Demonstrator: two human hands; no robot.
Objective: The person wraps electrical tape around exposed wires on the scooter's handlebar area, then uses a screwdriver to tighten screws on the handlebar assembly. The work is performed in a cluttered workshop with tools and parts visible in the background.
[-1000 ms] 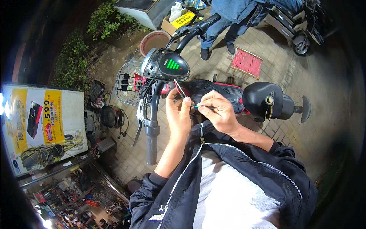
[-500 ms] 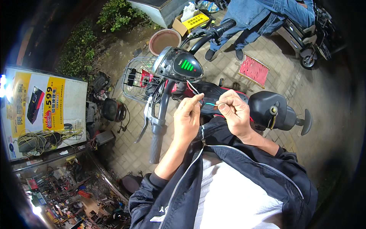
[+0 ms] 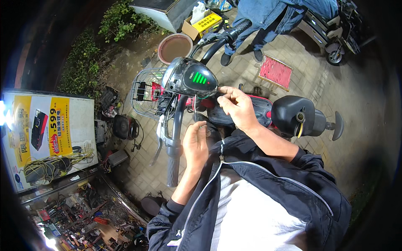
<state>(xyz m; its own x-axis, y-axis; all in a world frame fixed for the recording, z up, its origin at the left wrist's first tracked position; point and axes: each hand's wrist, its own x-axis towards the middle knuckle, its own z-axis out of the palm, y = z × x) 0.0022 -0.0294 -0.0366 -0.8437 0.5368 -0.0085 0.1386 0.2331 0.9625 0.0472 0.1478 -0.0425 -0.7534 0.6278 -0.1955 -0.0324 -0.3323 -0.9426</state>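
In front of me is an electric scooter's dashboard [image 3: 199,78], its display lit with green bars. Thin wires [image 3: 194,104] hang from its underside beside the handlebar. My right hand [image 3: 238,108] is at the dashboard's lower right edge, its thumb and forefinger pinched on a thin green wire [image 3: 205,97]. Lower down, next to the left handlebar grip [image 3: 172,166], my left hand [image 3: 196,142] is closed with thumb and forefinger together. Whatever it may hold is too small to make out.
A wire basket [image 3: 144,90] sits at the scooter's front, its black seat [image 3: 293,115] to the right. A person in denim [image 3: 261,19] stands beyond, near a red-topped stool [image 3: 275,72]. Left are a sign board [image 3: 79,125] and a tool-strewn bench [image 3: 83,217].
My hands have moved apart from the green wire stretched between them. The right went up and left to the dashboard's edge; the left dropped lower. The view shifted slightly.
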